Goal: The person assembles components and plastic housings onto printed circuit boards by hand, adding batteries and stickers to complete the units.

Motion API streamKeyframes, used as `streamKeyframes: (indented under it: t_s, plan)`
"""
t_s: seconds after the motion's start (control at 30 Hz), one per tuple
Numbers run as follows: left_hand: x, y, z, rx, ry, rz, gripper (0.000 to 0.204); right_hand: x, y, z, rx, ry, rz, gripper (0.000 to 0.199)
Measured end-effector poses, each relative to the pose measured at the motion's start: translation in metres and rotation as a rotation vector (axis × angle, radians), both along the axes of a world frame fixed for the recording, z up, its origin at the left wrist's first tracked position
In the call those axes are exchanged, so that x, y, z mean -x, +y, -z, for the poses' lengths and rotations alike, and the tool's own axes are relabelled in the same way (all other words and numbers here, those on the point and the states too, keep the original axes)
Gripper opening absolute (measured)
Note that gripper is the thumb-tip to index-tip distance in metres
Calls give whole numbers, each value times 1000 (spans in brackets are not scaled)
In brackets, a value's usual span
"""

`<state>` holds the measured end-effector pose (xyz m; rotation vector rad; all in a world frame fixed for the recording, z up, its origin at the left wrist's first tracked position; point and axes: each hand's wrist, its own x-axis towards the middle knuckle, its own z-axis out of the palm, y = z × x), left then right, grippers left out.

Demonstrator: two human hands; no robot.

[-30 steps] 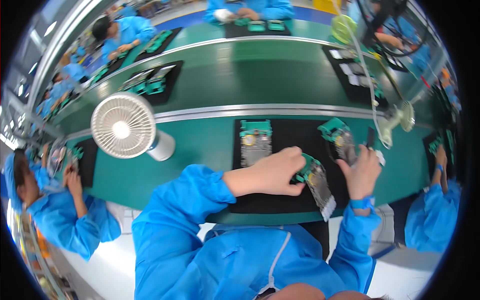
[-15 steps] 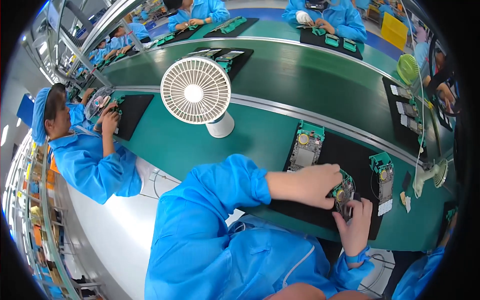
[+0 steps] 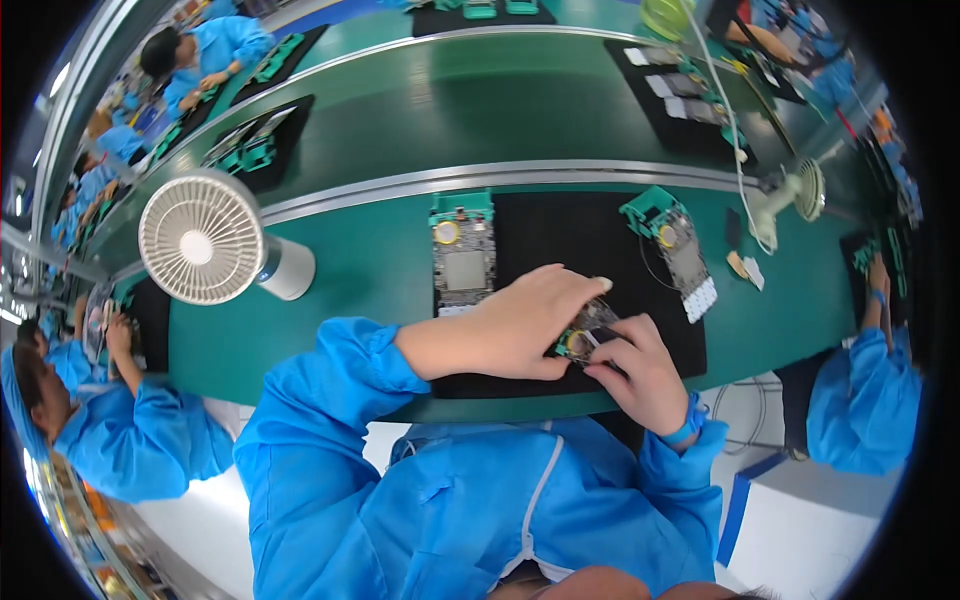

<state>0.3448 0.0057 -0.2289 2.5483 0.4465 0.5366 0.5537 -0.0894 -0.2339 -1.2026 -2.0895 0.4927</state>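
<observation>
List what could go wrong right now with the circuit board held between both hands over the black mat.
1. The left hand and right hand grip the small circuit board bare-fingered, so static or smudges may harm it.
2. It sits near the black mat's front edge; a slip might drop it off the table.

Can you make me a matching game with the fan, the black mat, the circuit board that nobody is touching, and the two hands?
Things:
1. white fan
2. black mat
3. untouched circuit board
4. left hand and right hand

Places:
a. on the small board near the table's edge
b. standing left of the mat
c. lying on the mat's left part
d. spread on the green table

Pairs: 1-b, 2-d, 3-c, 4-a
</observation>
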Motion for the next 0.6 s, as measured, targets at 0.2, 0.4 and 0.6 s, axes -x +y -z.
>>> streamKeyframes:
  t_s: [0.2,0.4,0.6]
  plan:
    - [-3,-7,7,-68,-22,-118,82,-9,14,19,25,124,49,18]
    - [-5,-3,12,-81,-32,-120,83,-4,13,25,-4,160,94,18]
    - [0,-3,9,-74,-57,-85,77,0,11,28,30,217,144,18]
